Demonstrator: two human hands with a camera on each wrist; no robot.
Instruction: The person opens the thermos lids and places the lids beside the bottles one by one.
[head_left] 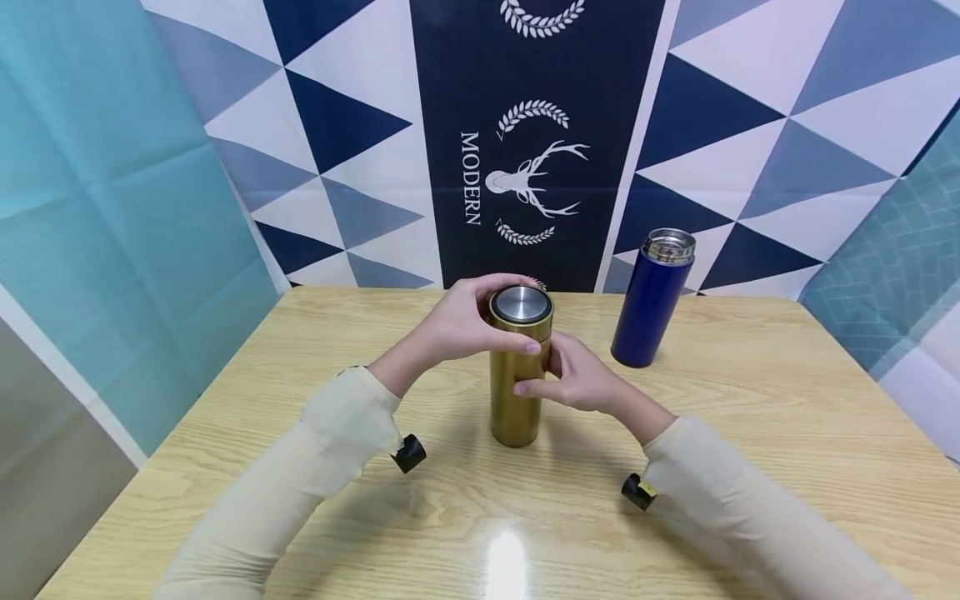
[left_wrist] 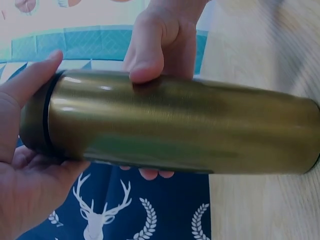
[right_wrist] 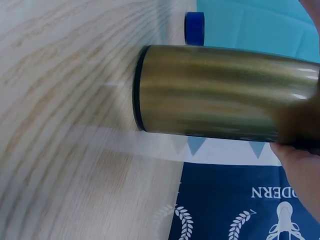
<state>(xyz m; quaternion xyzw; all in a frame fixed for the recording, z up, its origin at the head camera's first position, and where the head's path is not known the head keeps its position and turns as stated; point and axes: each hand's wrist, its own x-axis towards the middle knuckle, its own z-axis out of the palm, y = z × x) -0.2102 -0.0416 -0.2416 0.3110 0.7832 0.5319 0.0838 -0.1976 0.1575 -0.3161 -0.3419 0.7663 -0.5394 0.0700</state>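
Observation:
A gold thermos [head_left: 516,400] with a black-rimmed, silver-topped lid [head_left: 522,304] stands upright near the middle of the table. My left hand [head_left: 480,321] wraps around its top, thumb on the near side and fingers behind. Just below, my right hand [head_left: 573,375] grips the body from the right. In the left wrist view, the right thumb lies along the gold body [left_wrist: 200,125], while the left hand [left_wrist: 30,185] spans the lid end. The thermos base [right_wrist: 141,90] shows close over the wood in the right wrist view; the right hand [right_wrist: 302,175] is partly cut off there.
A blue thermos [head_left: 651,308] stands at the back right with its steel mouth [head_left: 670,246] uncovered. A short blue cylinder [right_wrist: 195,28] shows beyond the gold thermos in the right wrist view. Patterned cloth [head_left: 367,158] hangs behind the wooden table [head_left: 420,533].

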